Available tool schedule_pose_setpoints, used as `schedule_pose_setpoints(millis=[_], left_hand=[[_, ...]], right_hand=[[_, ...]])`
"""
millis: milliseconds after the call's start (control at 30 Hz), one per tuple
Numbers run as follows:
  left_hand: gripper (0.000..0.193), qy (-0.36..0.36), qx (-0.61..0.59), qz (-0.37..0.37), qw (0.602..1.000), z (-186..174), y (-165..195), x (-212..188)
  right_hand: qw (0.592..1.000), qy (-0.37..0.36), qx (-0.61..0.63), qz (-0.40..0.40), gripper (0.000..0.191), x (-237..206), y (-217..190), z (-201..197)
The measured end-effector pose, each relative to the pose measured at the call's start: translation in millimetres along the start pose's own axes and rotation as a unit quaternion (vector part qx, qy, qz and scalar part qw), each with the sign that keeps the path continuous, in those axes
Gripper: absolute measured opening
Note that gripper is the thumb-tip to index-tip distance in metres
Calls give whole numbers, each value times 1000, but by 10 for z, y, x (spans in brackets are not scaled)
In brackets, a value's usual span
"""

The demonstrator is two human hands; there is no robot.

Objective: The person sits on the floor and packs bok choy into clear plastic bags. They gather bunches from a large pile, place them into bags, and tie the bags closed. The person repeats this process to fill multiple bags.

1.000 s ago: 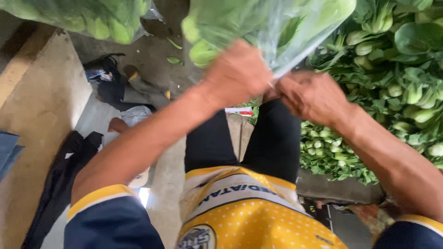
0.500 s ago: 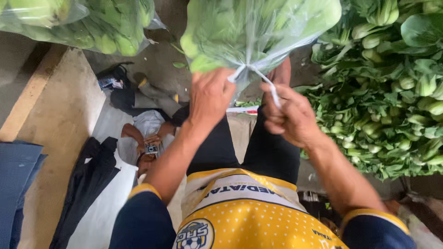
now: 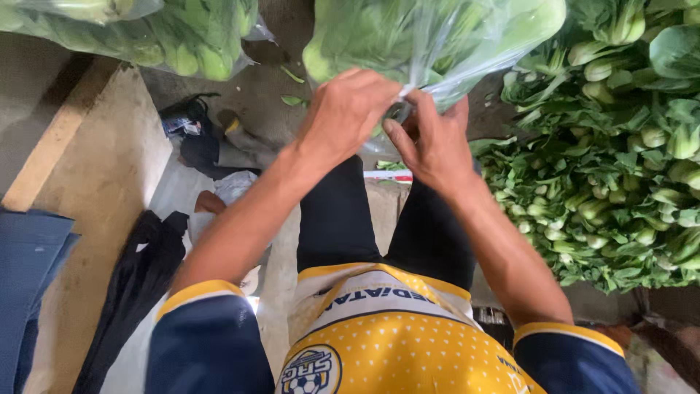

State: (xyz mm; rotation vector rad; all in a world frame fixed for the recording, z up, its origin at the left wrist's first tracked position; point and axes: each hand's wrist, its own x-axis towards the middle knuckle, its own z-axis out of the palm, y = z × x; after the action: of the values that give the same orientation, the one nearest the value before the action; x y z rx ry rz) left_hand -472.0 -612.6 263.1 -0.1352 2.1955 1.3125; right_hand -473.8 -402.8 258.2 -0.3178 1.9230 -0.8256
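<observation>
A clear plastic bag [image 3: 437, 36] stuffed with green leafy vegetables hangs in front of me at the top middle. My left hand [image 3: 346, 109] is closed on the gathered neck of the bag. My right hand [image 3: 434, 142] pinches the same twisted plastic from the right, fingers touching the left hand. Both forearms reach forward over my black trousers and yellow shirt.
A big heap of loose green vegetables [image 3: 612, 160] lies to the right. Another filled plastic bag [image 3: 168, 36] rests at the top left. A concrete step [image 3: 95, 190], dark clothing [image 3: 138, 277] and a blue cloth [image 3: 29, 270] lie on the left.
My hands have come together on the bag's neck, and the loose white plastic ends seen before are now tucked between my fingers. The view shifted slightly.
</observation>
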Motion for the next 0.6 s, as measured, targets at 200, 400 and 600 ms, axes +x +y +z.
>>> schedule_pose_setpoints(millis=[200, 400, 600], left_hand=[[17, 94, -145, -37, 984, 308, -74, -66], [13, 84, -661, -234, 708, 558, -51, -150], [8, 76, -532, -167, 826, 660, -11, -263]], right_hand=[[990, 82, 100, 51, 35, -111, -37, 64], [779, 9, 583, 232, 45, -112, -79, 63], [936, 64, 326, 117, 25, -83, -29, -101]])
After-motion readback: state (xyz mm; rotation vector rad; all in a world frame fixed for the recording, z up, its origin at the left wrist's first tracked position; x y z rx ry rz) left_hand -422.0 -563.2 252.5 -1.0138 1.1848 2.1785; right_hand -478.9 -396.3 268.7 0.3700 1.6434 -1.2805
